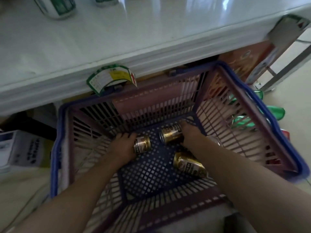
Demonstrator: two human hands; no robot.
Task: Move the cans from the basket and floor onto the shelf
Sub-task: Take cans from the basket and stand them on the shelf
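Note:
A purple basket with a blue rim (262,105) stands on the floor below a white shelf (117,36). Both my arms reach down into it. My left hand (122,147) is closed around a gold can (143,144) lying on the basket's bottom. My right hand (190,133) grips a second gold can (170,133) near the back wall. A third gold can (190,163) lies loose beside my right forearm. Part of a silver can (215,140) shows behind that forearm. Green cans (276,112) lie on the floor outside the basket's right wall.
Two green-and-white cans (55,5) stand at the back of the shelf. A price label (111,78) hangs from the shelf's front edge. Cartons sit under the shelf: an orange one (249,58) at right, a white one (18,147) at left.

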